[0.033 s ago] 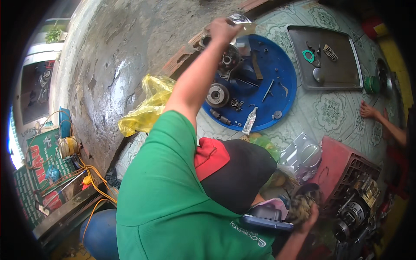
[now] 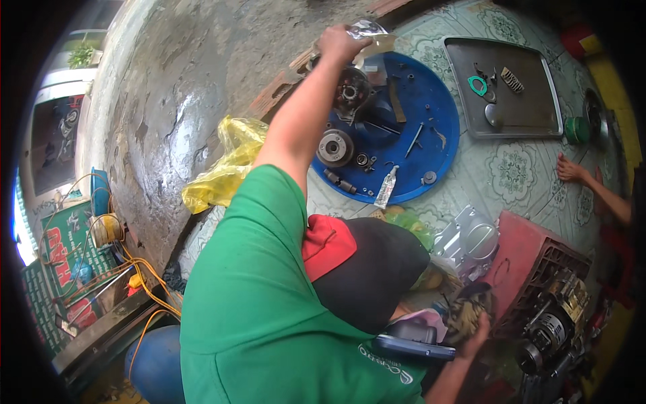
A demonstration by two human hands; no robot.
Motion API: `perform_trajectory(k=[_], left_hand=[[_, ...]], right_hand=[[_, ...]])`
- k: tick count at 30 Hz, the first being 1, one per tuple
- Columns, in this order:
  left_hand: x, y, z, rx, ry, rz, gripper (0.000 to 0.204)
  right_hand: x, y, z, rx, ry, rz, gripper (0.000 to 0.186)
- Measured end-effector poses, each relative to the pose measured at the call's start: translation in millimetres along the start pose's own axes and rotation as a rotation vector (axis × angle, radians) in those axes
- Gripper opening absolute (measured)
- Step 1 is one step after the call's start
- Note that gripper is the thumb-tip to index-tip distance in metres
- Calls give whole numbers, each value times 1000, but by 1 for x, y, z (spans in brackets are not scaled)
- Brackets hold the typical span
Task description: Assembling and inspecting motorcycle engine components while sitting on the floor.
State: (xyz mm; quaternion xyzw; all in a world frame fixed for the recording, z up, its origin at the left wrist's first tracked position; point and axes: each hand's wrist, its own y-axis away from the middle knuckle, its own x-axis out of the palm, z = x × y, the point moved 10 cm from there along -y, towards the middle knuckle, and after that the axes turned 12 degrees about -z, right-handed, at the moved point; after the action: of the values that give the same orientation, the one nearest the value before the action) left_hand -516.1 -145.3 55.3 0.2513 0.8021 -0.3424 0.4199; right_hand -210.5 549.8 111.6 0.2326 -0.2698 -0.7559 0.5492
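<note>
Neither my left hand nor my right hand shows. A person in a green shirt [image 2: 256,296] and a black and red cap [image 2: 367,269] fills the middle, seen from above and behind. That person's upper hand [image 2: 342,46] is closed at a clear plastic bag [image 2: 369,31], beside a round blue tray [image 2: 437,141]. Beneath the wrist sits a metal engine casing [image 2: 351,94]. The person's lower hand [image 2: 479,335] is against a mottled tan and dark thing [image 2: 468,313] I cannot make out. A dark device [image 2: 414,345] is near the person's head.
The tray holds a round metal part [image 2: 334,148], a white tube [image 2: 386,187] and several small parts. A grey tray [image 2: 525,118] carries a green gasket [image 2: 477,85] and a spring [image 2: 511,79]. Around lie a yellow bag [image 2: 225,168], red crate [image 2: 525,269], engine [image 2: 548,330] and bare foot [image 2: 570,168].
The other person's upper hand has shifted slightly up and left, at the clear bag. Their lower hand has moved a little. The parts on the trays stay where they were.
</note>
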Motion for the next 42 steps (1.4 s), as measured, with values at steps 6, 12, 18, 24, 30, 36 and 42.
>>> perform_trajectory(k=[6, 12, 18, 24, 30, 36, 42], left_hand=[[91, 12, 1, -101, -96, 233, 58], [60, -22, -11, -135, 678, 137, 30], [0, 18, -67, -410, 1361, 349, 36], [-28, 56, -74, -468, 1341, 452, 39], [-26, 80, -53, -775, 1485, 445, 32], [1, 88, -45, -754, 1440, 506, 29], [-5, 174, -85, -517, 1256, 727, 39]], right_hand=[[12, -22, -13, -184, 348, -110, 56], [57, -16, -12, -86, 134, 134, 52], [51, -5, -9, -95, 112, 112, 50], [59, 6, -5, -194, 344, 231, 49], [49, 7, -24, -158, 447, 191, 64], [52, 6, -23, -141, 468, 174, 67], [56, 5, -27, -74, 496, 187, 68]])
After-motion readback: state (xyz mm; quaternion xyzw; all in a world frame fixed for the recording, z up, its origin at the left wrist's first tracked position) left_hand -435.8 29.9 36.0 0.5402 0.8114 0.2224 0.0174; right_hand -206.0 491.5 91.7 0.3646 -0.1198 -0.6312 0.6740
